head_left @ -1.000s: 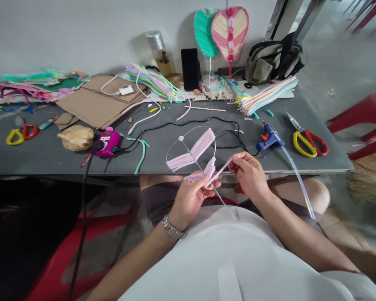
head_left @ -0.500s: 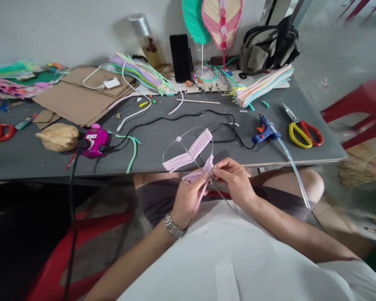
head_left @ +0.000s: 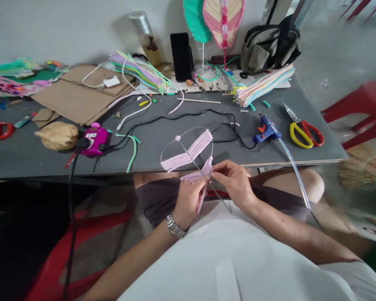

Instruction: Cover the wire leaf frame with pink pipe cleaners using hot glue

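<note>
A heart-shaped wire frame (head_left: 188, 148) with a stem sits in front of me, with pale pink pipe cleaners (head_left: 192, 152) wound across it in rows. My left hand (head_left: 191, 196), wearing a metal wristwatch (head_left: 175, 226), grips the frame's lower part and the pink windings. My right hand (head_left: 233, 182) pinches the pink pipe cleaner near the stem, its fingertips meeting the left fingers. A loose pink end (head_left: 202, 198) hangs down between my hands. The frame's upper part extends over the grey table (head_left: 144, 165).
A blue glue gun (head_left: 266, 133) with a clear glue stick and red-and-yellow scissors (head_left: 302, 134) lie to the right. A pink device (head_left: 94, 141) with black cables, cardboard sheets (head_left: 78, 94), and bundles of coloured pipe cleaners (head_left: 263, 85) lie across the table.
My right hand has moved slightly left and closer to my left hand. The pink end now hangs lower, and my view has shifted little since the previous frame.
</note>
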The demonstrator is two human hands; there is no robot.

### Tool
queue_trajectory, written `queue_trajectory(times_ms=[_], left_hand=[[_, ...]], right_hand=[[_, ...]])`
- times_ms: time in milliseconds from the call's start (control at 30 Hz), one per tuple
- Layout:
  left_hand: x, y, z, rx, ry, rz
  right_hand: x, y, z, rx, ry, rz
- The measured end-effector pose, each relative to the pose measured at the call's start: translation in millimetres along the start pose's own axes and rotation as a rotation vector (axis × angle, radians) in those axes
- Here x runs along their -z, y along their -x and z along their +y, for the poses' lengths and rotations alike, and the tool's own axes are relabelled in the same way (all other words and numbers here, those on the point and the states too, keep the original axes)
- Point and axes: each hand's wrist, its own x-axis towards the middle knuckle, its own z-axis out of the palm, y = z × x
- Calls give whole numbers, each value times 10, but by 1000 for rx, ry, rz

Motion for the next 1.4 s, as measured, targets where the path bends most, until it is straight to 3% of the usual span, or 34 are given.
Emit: queue_trajectory(times_ms=[133, 233, 367, 500, 567, 733, 967, 1200, 1400], left_hand=[[-7, 7, -8, -4, 26, 21], [-26, 10, 11, -10, 60, 30], [-55, 21, 59, -1, 91, 50], [-59, 32, 77, 14, 72, 62], [-54, 36, 73, 17, 61, 65], [-64, 39, 80, -9, 56, 75], [-99, 37, 114, -58, 50, 91], [-48, 20, 42, 30, 126, 79], [-70, 14, 67, 13, 113, 76]], right_hand=[[-32, 45, 13, 115, 143, 41], [-30, 77, 18, 281, 334, 63], [13, 88, 24, 538, 541, 28], [36, 80, 19, 660, 645, 1], [26, 73, 13, 619, 615, 8], [-12, 45, 5, 277, 376, 62], [2, 36, -4, 225, 320, 56], [-5, -55, -82, -25, 6, -39], [-47, -96, -42, -126, -155, -38]])
